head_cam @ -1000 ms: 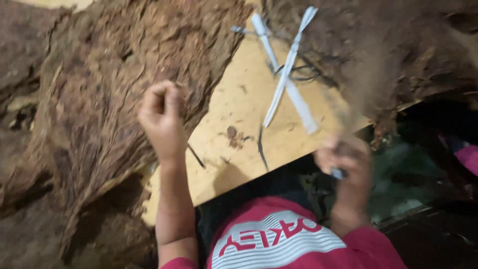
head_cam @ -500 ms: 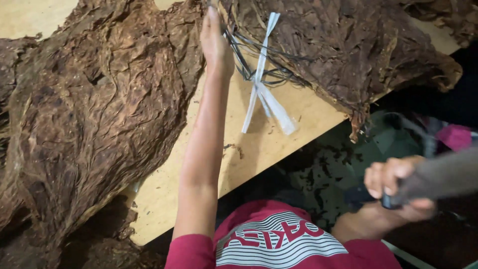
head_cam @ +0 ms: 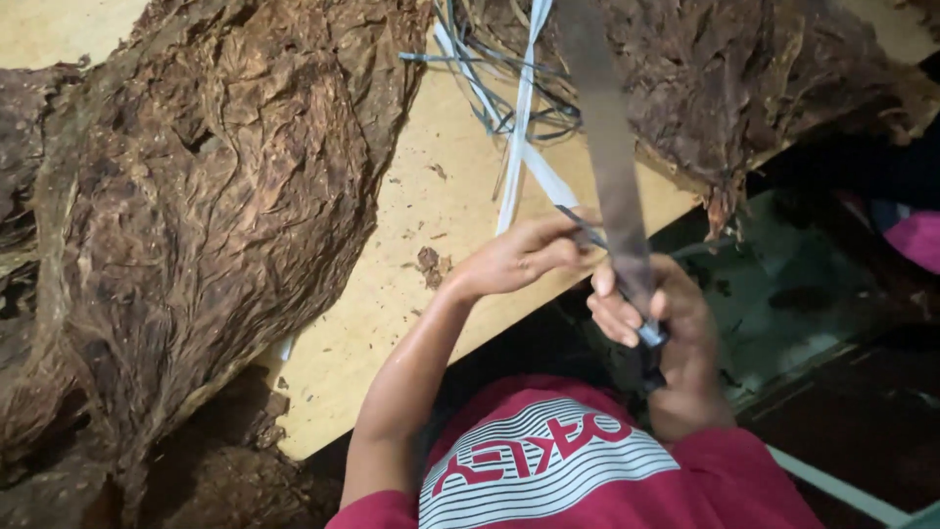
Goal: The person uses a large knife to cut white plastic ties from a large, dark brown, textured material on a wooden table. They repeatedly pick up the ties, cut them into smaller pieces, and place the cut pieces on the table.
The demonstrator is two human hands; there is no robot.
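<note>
The right hand point(head_cam: 676, 333) is clamped round the handle of a long knife point(head_cam: 607, 167), whose grey blade runs up and away over the desk edge toward the far bundle. The left hand point(head_cam: 524, 257) is pinched shut on a thin dark strap point(head_cam: 587, 230) just beside the blade, at the desk's near edge; the two hands are close together, almost touching.

No packages or signs show. The one printed thing is the red shirt point(head_cam: 548, 465), with a white striped oval patch and red lettering, at the bottom edge of the view.

On the pale wooden desk point(head_cam: 392, 294) a large heap of brown dried leaves point(head_cam: 186, 225) covers the left side and hangs over the near edge. A second leaf bundle point(head_cam: 744, 88) lies at the far right corner, overhanging the edge. Between them, white and grey-blue straps point(head_cam: 519, 127) trail from the far bundle toward the left hand. A few leaf crumbs point(head_cam: 428, 263) lie on the bare wood near the left wrist.

Half a second ago the left arm was stretched out to the straps at the bundle and the right hand held the knife low, off to the right; now the left hand has drawn back to the desk edge and the blade has swung up beside it.
</note>
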